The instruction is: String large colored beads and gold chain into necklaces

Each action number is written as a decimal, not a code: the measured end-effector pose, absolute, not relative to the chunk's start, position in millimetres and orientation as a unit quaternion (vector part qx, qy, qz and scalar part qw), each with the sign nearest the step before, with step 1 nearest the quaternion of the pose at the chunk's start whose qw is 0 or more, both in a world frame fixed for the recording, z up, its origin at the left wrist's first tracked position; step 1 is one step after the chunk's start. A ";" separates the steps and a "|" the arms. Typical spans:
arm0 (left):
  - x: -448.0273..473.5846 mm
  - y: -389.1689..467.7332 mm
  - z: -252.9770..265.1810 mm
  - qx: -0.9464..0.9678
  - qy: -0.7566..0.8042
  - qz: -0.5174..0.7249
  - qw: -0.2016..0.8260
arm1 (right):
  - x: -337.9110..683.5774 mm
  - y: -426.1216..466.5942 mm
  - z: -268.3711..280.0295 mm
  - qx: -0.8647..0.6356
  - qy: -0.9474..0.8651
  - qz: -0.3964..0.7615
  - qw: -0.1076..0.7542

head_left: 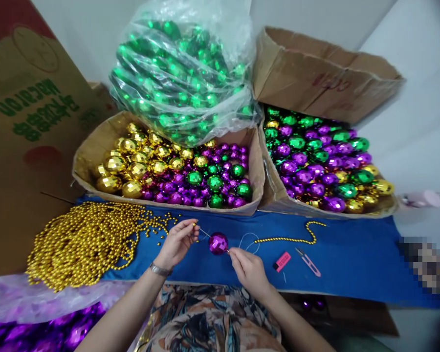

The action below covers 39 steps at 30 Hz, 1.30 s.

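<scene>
Purple ball [218,243] is prob v. light, hollow plastic w/ a hard shiny shell: stiff, shouldn't squash under a normal pinch but cd crack if squeezed hard. Faceted gloss looks slippery, so it'd likely spin in dry fingers. Best hold is at its ends, e.g. the upper left where the thread [204,231] meets it, or thumb + finger lightly round the middle. Thread looks thin and limp, prob easy to lose when slack; wants a tight tip pinch. Gold bead [194,224] is tiny, prob hard and slick, so fingertips only.

Position: ball is btwn the two hands, over the blue cloth [352,264]; can't tell if it touches the cloth or hangs just above. L hand [179,240], up and left of the ball, has thumb and forefinger pressed together on the thread w/ the bead at the tips; tips are apart from the ball, thread straight btwn. R hand [249,271] pinches at the ball's lower right edge, thumb + forefinger together, tips just beside or touching the shell; whether on a nub, thread or the shell itself, can't tell. Loose thread loops just above R hand, toward the gold bead string [289,239]
</scene>
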State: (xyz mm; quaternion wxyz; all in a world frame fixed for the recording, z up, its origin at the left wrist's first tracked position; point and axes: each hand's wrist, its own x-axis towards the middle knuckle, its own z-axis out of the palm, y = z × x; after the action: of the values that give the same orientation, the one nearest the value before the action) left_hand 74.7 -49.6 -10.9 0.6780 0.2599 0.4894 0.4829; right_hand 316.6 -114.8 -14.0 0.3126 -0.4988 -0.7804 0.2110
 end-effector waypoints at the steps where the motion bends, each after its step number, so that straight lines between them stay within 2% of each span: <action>1: 78.5 -51.4 -5.5 0.207 0.456 0.492 0.712 | 316.4 -114.7 -13.2 -0.501 -0.781 0.213 0.307; 4: 85.7 -54.3 3.5 0.170 0.423 0.492 0.741 | 316.9 -114.5 -10.6 -0.509 -0.779 0.216 0.297; 10: 87.9 -55.6 6.9 0.194 0.435 0.482 0.735 | 322.3 -116.4 -10.7 -0.515 -0.785 0.201 0.281; 16: 92.0 -56.6 7.8 0.334 0.477 0.447 0.679 | 321.6 -116.2 -22.1 -0.518 -0.809 0.138 0.240; 19: 103.2 -58.8 -4.2 0.391 0.495 0.410 0.658 | 319.7 -115.2 -41.0 -0.545 -0.786 0.179 0.229; 22: 113.9 -60.7 -19.3 0.450 0.535 0.385 0.603 | 324.6 -114.8 -60.2 -0.578 -0.762 0.222 0.191; 26: 117.9 -60.3 -16.8 0.565 0.535 0.397 0.486 | 334.0 -113.9 -58.5 -0.609 -0.747 0.204 0.173; 28: 118.5 -58.6 -3.1 0.602 0.519 0.397 0.459 | 332.6 -111.0 -45.5 -0.612 -0.740 0.196 0.198; 34: 133.6 -45.6 45.5 0.654 0.430 0.389 0.486 | 322.7 -93.5 -10.9 -0.542 -0.753 0.212 0.307; 39: 159.6 -24.8 71.3 0.706 0.378 0.379 0.463 | 338.6 -96.3 2.7 -0.535 -0.695 0.238 0.417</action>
State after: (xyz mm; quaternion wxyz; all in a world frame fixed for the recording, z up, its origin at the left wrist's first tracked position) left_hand 159.6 -24.8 71.3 0.4634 0.7063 0.3783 0.3786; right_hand 338.6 -96.3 2.7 0.4173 -0.5354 -0.6947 0.2378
